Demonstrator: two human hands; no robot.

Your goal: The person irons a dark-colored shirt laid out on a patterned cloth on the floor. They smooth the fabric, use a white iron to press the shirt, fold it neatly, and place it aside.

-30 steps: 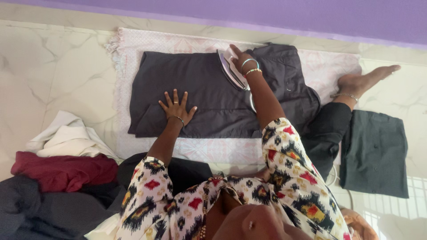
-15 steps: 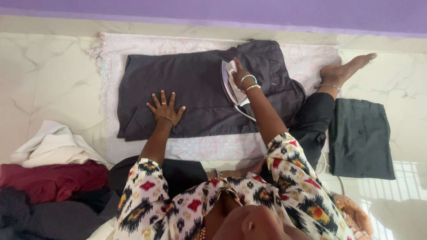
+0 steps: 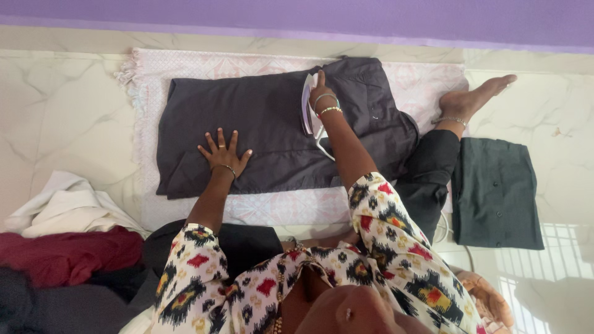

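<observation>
A dark grey garment [image 3: 266, 124] lies spread flat on a pale pink patterned cloth [image 3: 204, 68] on the marble floor. My left hand [image 3: 221, 153] presses flat on the garment's near left part, fingers spread. My right hand [image 3: 322, 99] grips the handle of a white clothes iron [image 3: 307, 105] that rests on the garment near its far middle edge. The iron's white cord [image 3: 326, 148] trails toward me under my forearm.
A folded dark green garment [image 3: 495, 193] lies on the floor at the right, beside my bare foot [image 3: 473, 99]. A heap of white [image 3: 62, 207], maroon [image 3: 68, 253] and dark clothes sits at the left. A purple wall [image 3: 309, 18] runs along the back.
The iron in my right hand slid toward me over the garment, then back out to its far edge. My left hand stayed pressed flat on the cloth.
</observation>
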